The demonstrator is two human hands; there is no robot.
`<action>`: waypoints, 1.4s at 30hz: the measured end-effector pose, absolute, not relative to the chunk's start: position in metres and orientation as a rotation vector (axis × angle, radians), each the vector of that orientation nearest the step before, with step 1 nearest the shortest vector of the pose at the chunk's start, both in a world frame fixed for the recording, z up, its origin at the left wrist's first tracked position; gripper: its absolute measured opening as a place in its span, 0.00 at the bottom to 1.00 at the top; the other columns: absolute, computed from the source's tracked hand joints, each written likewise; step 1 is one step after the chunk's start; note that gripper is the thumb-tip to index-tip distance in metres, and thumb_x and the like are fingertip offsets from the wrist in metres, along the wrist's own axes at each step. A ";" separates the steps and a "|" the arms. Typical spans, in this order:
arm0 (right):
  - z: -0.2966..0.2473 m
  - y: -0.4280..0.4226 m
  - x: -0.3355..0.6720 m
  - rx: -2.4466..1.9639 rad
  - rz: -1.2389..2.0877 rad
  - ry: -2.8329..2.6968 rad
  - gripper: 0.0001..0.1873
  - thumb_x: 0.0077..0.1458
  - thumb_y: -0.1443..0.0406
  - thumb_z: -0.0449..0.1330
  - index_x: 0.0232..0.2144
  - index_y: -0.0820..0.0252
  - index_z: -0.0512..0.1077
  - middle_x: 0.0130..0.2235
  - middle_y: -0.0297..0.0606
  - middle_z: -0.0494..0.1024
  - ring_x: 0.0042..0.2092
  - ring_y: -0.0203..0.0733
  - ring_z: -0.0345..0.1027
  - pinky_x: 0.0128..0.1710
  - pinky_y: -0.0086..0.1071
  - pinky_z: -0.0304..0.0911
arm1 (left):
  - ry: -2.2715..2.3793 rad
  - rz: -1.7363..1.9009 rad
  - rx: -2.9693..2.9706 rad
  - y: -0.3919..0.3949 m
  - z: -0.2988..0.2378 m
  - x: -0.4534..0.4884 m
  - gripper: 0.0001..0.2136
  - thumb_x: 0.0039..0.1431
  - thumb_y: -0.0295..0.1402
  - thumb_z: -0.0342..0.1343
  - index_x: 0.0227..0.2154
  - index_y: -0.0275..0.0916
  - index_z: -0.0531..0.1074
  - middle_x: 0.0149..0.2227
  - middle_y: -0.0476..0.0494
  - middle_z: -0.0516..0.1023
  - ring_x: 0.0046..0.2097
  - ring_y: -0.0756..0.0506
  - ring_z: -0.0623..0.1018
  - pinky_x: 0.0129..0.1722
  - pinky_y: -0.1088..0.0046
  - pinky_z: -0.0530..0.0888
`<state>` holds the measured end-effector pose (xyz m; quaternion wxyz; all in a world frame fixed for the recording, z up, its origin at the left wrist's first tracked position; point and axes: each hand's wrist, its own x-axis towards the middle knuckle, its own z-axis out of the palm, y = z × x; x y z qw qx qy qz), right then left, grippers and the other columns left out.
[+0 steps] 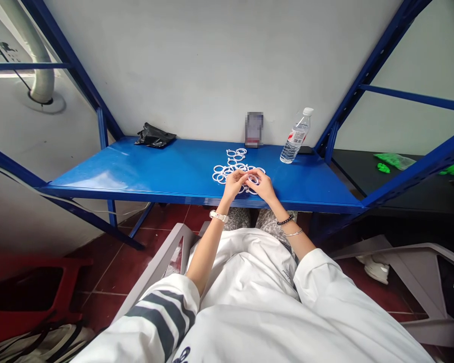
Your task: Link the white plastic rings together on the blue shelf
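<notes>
My left hand [234, 183] and my right hand [263, 185] meet above the front part of the blue table [189, 166]. A thin white plastic ring [253, 178] is between them, with the fingers of both hands closed on it. Under and around my hands lies a loose pile of similar white rings [219, 173], each with what looks like a small tab. A few more white rings [236, 154] trail off behind the pile. My fingers partly cover the held ring and the rings below it.
A phone [253, 130] leans upright against the wall. To the right stands a water bottle [295, 137], with a dark flat object [306, 150] behind it. A crumpled black bag [155, 135] lies at the back left. Blue frame posts rise at both table ends.
</notes>
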<state>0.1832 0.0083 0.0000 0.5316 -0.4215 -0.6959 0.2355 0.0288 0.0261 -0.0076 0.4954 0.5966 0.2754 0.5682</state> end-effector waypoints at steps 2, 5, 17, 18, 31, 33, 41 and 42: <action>0.002 0.006 0.183 -1.016 0.556 -1.661 0.17 0.54 0.53 0.68 0.42 0.55 0.76 0.46 0.43 0.82 0.49 0.51 0.78 0.53 0.46 0.75 | 0.672 1.399 1.436 0.028 -0.010 0.029 0.20 0.55 0.51 0.68 0.34 0.37 0.75 0.32 0.43 0.81 0.34 0.46 0.80 0.36 0.69 0.79; 0.002 0.006 0.184 -1.021 0.576 -1.653 0.19 0.54 0.51 0.68 0.42 0.54 0.76 0.47 0.44 0.81 0.51 0.53 0.77 0.54 0.47 0.74 | 0.686 1.421 1.442 0.029 -0.012 0.030 0.21 0.56 0.52 0.67 0.34 0.38 0.74 0.32 0.43 0.80 0.34 0.45 0.81 0.35 0.68 0.79; -0.004 0.013 0.187 -1.033 0.703 -1.449 0.31 0.53 0.37 0.63 0.45 0.52 0.74 0.50 0.45 0.80 0.52 0.51 0.77 0.54 0.47 0.75 | 0.697 1.346 1.452 0.023 -0.003 0.031 0.23 0.51 0.54 0.70 0.32 0.38 0.75 0.27 0.46 0.80 0.30 0.48 0.80 0.34 0.70 0.79; -0.004 0.013 0.188 -1.039 0.706 -1.455 0.32 0.53 0.36 0.63 0.46 0.52 0.74 0.50 0.45 0.80 0.52 0.51 0.77 0.54 0.46 0.75 | 0.700 1.341 1.450 0.022 -0.002 0.031 0.22 0.52 0.54 0.70 0.32 0.38 0.75 0.27 0.46 0.80 0.30 0.48 0.80 0.34 0.70 0.79; -0.004 0.013 0.187 -1.009 0.726 -1.489 0.32 0.54 0.36 0.62 0.48 0.51 0.73 0.51 0.45 0.80 0.53 0.51 0.76 0.55 0.46 0.74 | 0.769 1.329 1.578 0.021 -0.003 0.030 0.21 0.58 0.54 0.65 0.28 0.38 0.73 0.25 0.47 0.78 0.28 0.50 0.78 0.30 0.74 0.73; -0.003 0.013 0.187 -1.016 0.724 -1.504 0.32 0.55 0.36 0.61 0.48 0.51 0.73 0.51 0.45 0.80 0.53 0.50 0.76 0.53 0.45 0.75 | 0.755 1.321 1.598 0.021 -0.003 0.029 0.21 0.59 0.52 0.64 0.28 0.38 0.72 0.26 0.46 0.78 0.28 0.50 0.78 0.31 0.74 0.73; -0.002 0.015 0.187 -1.029 0.760 -1.505 0.31 0.55 0.36 0.61 0.44 0.53 0.75 0.48 0.43 0.81 0.48 0.49 0.78 0.51 0.45 0.75 | 0.711 1.314 1.602 0.021 -0.003 0.027 0.21 0.60 0.52 0.63 0.28 0.38 0.69 0.27 0.46 0.77 0.29 0.49 0.78 0.33 0.71 0.75; -0.003 0.016 0.187 -1.031 0.763 -1.508 0.31 0.54 0.36 0.61 0.43 0.53 0.75 0.47 0.43 0.81 0.48 0.49 0.78 0.50 0.45 0.76 | 0.712 1.316 1.605 0.021 -0.003 0.027 0.21 0.60 0.52 0.63 0.28 0.39 0.68 0.27 0.47 0.77 0.29 0.49 0.78 0.32 0.71 0.75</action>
